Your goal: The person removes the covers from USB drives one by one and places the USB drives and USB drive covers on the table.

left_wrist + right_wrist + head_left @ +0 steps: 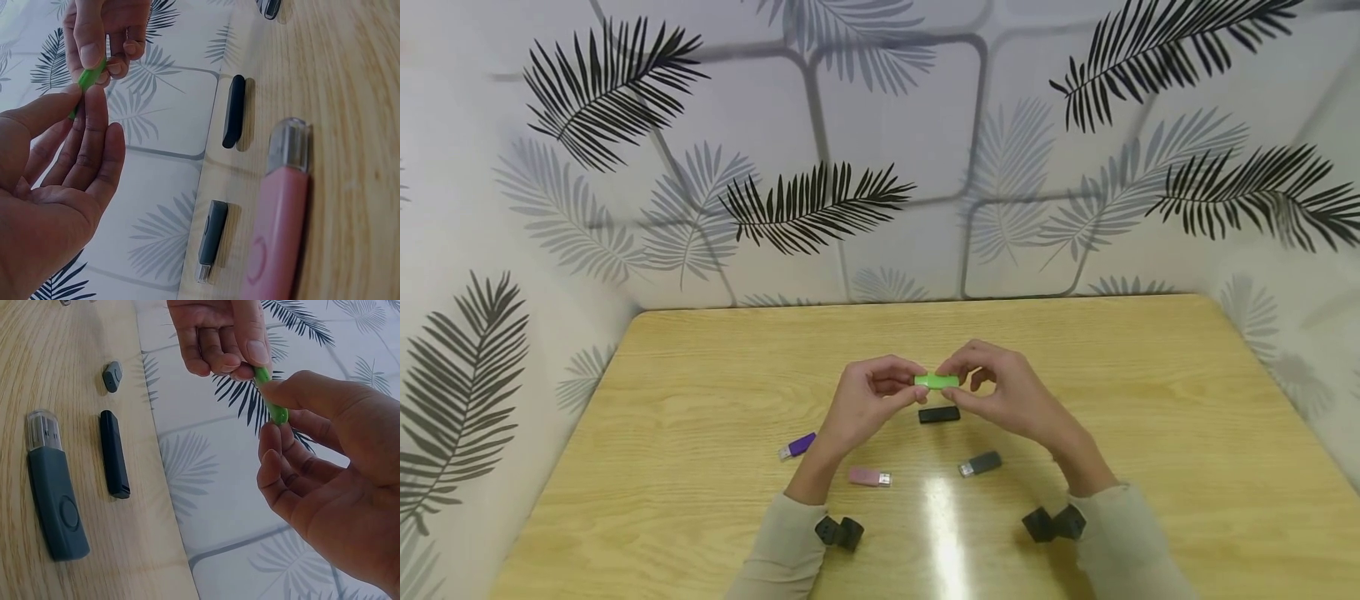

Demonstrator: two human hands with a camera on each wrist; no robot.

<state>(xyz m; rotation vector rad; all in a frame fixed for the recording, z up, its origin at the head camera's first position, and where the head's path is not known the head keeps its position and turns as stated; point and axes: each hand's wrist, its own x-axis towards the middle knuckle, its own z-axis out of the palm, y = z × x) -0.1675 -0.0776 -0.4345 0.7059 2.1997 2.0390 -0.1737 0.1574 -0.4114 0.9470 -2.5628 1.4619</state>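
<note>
A small bright green USB stick (937, 382) is held up between both hands over the table. My left hand (863, 402) pinches its left end between thumb and fingers. At the other end, the thumb and fingers of my right hand (1003, 390) pinch it too. The fingertips cover both ends of the green stick (271, 394). Just below the hands in the head view lies a black stick (939, 414), its connector not showing. A pink USB stick (278, 219) and a dark grey one (57, 503) lie nearer me, metal plugs visible.
To the left, beside my left forearm, lies a purple USB stick (801, 445) with its plug pointing left. The wooden table (700, 358) ends at a wall (895, 250) with a leaf pattern. Black devices (839, 532) are worn on both wrists.
</note>
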